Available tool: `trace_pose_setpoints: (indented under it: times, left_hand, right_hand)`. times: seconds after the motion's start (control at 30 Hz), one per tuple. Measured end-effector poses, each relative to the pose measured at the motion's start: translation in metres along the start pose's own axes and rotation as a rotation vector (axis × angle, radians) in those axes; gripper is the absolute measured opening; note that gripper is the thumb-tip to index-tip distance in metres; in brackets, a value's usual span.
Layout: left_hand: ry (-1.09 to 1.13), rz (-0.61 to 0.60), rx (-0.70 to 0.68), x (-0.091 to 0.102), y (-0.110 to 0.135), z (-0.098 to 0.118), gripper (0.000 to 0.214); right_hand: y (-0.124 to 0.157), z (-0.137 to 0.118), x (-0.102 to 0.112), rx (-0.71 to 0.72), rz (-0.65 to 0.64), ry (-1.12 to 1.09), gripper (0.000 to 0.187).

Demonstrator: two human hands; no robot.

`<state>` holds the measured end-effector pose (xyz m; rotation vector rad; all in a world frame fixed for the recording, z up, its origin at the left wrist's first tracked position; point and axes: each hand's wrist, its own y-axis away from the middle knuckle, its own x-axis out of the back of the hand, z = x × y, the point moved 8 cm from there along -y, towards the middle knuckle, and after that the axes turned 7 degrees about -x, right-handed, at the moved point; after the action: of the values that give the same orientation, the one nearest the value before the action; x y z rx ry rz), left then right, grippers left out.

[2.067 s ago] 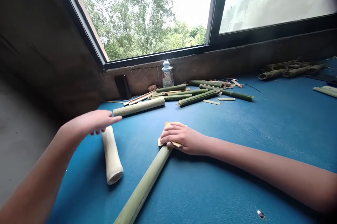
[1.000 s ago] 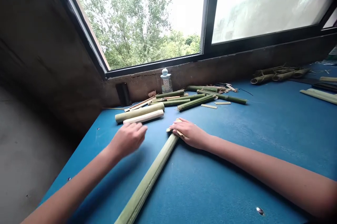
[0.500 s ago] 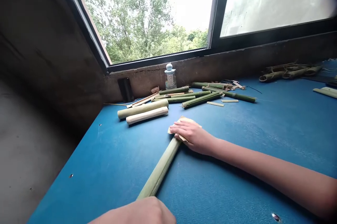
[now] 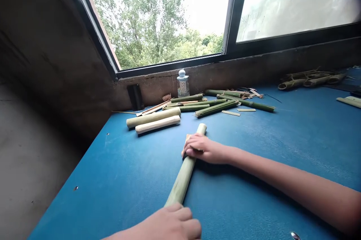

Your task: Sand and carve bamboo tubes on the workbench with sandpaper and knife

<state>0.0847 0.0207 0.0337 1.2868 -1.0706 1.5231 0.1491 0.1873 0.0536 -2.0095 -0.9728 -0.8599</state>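
Right hand (image 4: 203,148) curls closed over a green bamboo pole (image 4: 184,176), pressing a folded piece of tan abrasive paper (image 4: 186,141) against it, though the fingers hide most of the sheet and it is hard to be sure it is sandpaper. The pole lies tilted across the blue table top (image 4: 93,195), running from about 6 o'clock toward 12, with its pale far tip showing past the right hand. Left hand (image 4: 172,222) sits at the bottom edge of the view at about 6 o'clock, fingers loosely bent, right at the pole's near end; the view is poor there, so I cannot tell whether it grips the pole or only touches it. Toward 11 o'clock, well apart from both hands, a peeled pale bamboo length (image 4: 158,124) lies just beside a thicker green-skinned length (image 4: 153,117). Beyond them at 12 o'clock is a loose heap of split green bamboo pieces (image 4: 216,109), backed by a small labelled glass bottle (image 4: 183,84) against the concrete window ledge (image 4: 242,72). A dark upright object (image 4: 135,97) leans on the ledge at 11 o'clock. Tied bamboo tubes (image 4: 310,81) lie at 2 o'clock, and pale flat strips (image 4: 349,102) sit at the table's far right edge at about 3 o'clock.
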Motion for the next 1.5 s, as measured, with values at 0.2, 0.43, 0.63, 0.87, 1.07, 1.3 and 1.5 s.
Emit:
trace_pose_setpoints:
  times: [0.2, 0.43, 0.63, 0.87, 1.07, 1.3, 1.5]
  left_hand:
    - [0.058, 0.143, -0.054, 0.027, -0.027, -0.017, 0.031]
    - [-0.195, 0.373, -0.208, 0.038, -0.012, -0.007, 0.032]
    - [0.104, 0.284, -0.015, 0.033, -0.014, -0.034, 0.022]
    - [0.057, 0.293, 0.011, 0.036, -0.012, -0.033, 0.019]
    - [0.009, 0.331, 0.079, 0.040, -0.007, -0.034, 0.013]
    - [-0.156, 0.263, -0.099, 0.035, -0.008, -0.017, 0.013]
    - [-0.051, 0.286, -0.275, 0.027, -0.006, -0.001, 0.019]
  right_hand:
    - [0.003, 0.029, 0.016, -0.068, 0.097, 0.014, 0.043]
    - [0.012, -0.061, -0.032, 0.128, -0.008, -0.034, 0.031]
    - [0.012, -0.004, 0.001, 0.034, -0.018, 0.117, 0.031]
    - [0.022, 0.094, 0.049, -0.249, 0.212, 0.265, 0.037]
    - [0.017, 0.089, 0.053, -0.241, 0.244, 0.179, 0.049]
    - [0.009, -0.040, -0.017, 0.096, 0.057, -0.088, 0.038]
    - [0.011, -0.029, -0.011, 0.182, 0.001, -0.036, 0.031]
